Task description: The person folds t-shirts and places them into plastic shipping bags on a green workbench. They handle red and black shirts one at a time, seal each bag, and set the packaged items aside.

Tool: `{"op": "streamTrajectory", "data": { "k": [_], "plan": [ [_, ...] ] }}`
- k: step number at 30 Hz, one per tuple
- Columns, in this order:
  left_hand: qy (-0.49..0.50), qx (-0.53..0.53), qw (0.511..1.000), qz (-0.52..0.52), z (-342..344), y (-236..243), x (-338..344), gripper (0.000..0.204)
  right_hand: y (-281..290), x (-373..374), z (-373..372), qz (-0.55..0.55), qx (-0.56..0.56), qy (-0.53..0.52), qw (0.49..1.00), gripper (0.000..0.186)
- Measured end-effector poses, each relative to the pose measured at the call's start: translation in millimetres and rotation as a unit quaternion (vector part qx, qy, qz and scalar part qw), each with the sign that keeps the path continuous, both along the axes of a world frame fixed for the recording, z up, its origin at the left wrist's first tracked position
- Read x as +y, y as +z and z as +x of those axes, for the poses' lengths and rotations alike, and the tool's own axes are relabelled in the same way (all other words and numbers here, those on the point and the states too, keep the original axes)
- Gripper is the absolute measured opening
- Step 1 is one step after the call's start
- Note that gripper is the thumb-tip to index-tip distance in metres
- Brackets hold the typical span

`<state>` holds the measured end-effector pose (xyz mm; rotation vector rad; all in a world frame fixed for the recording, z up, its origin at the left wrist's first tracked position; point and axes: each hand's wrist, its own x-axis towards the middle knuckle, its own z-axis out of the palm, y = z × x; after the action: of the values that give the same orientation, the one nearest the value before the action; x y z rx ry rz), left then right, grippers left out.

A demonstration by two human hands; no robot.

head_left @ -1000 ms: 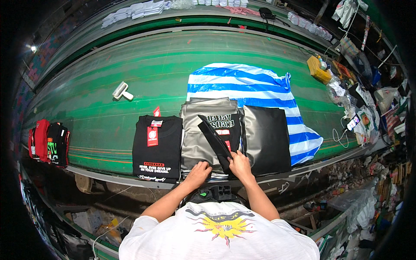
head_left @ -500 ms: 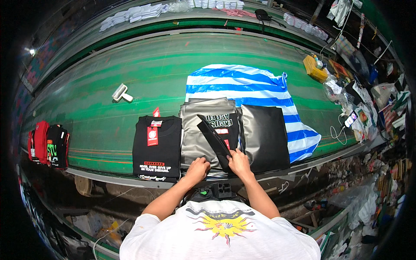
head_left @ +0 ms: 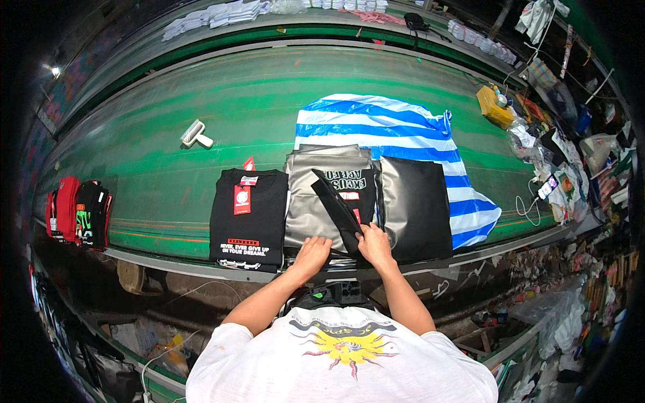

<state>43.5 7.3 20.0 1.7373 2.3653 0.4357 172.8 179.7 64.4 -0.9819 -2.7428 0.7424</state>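
Observation:
My right hand point(head_left: 375, 243) grips the near end of a folded black T-shirt point(head_left: 344, 218), which stands tilted with one edge raised over a stack of smoky grey plastic bags point(head_left: 304, 201). Part of its printed front shows, upside down to me. At the near edge of the bags, my left hand point(head_left: 313, 256) has its fingers curled on the plastic; its fingertips are partly hidden. Just left lies a stack of folded black T-shirts point(head_left: 247, 218), the top one with a red hang tag point(head_left: 242, 199). Another dark plastic-bag pile point(head_left: 415, 208) sits to the right.
A blue-and-white striped plastic sheet point(head_left: 376, 124) spreads behind the bags on the green table point(head_left: 242, 101). A white lint roller point(head_left: 196, 134) lies at back left, folded red and black shirts point(head_left: 77, 211) at far left. Clutter and a phone point(head_left: 548, 186) with a cable line the right end.
The whole view has shifted slightly. Both hands keep nearly the same places on the bag and the black T-shirt, which remains tilted over the stack.

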Motion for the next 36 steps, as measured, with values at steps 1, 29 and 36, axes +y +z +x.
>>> {"op": "streamTrajectory", "data": {
  "k": [1,29,36],
  "plan": [
    [-0.001,-0.002,1.0,-0.001,0,-3,0,0.018,1,0,0,0.001,0.002,0.001,1.0,0.024],
    [-0.071,-0.167,0.972,0.151,-57,37,-15,0.08,158,2,144,-0.189,0.042,0.216,0.957,0.038],
    [-0.175,-0.221,0.955,0.093,-62,55,-10,0.087,131,-6,139,-0.193,0.078,0.113,0.972,0.034]
  ]
}}
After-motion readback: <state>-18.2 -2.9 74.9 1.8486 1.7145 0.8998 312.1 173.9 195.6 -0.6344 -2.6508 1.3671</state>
